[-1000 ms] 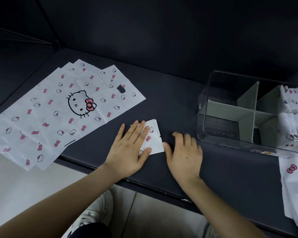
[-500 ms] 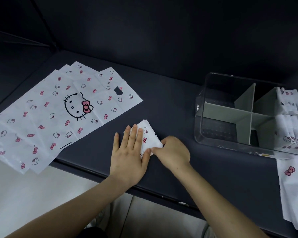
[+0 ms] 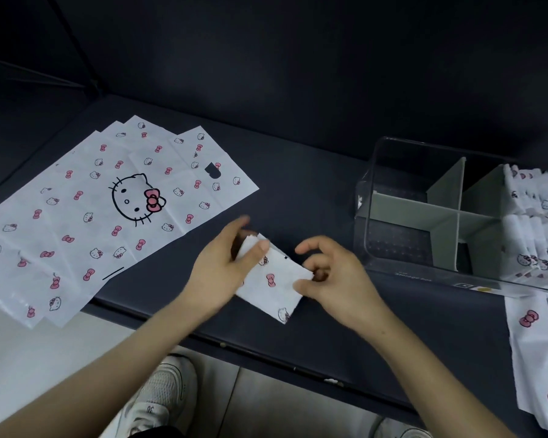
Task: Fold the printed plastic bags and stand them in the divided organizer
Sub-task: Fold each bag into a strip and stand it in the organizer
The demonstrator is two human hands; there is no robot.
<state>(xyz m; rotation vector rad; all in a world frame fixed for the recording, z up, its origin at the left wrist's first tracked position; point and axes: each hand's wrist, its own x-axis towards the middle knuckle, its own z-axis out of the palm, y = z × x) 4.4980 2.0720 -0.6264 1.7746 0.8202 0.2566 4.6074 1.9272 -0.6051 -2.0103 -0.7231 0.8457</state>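
Raised from flat, the folded bag (image 3: 271, 279) is pinched by left hand (image 3: 217, 270) and right hand (image 3: 334, 279).

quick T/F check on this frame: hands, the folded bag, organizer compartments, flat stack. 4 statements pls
1. The left hand grips one end of the folded bag. True.
2. The right hand rests inside the organizer. False: it pinches the folded bag's other end, short of the organizer.
3. The flat bags lie to the left of both hands. True.
4. The stored bags stand in the organizer's left compartments. False: they stand in its right compartments.
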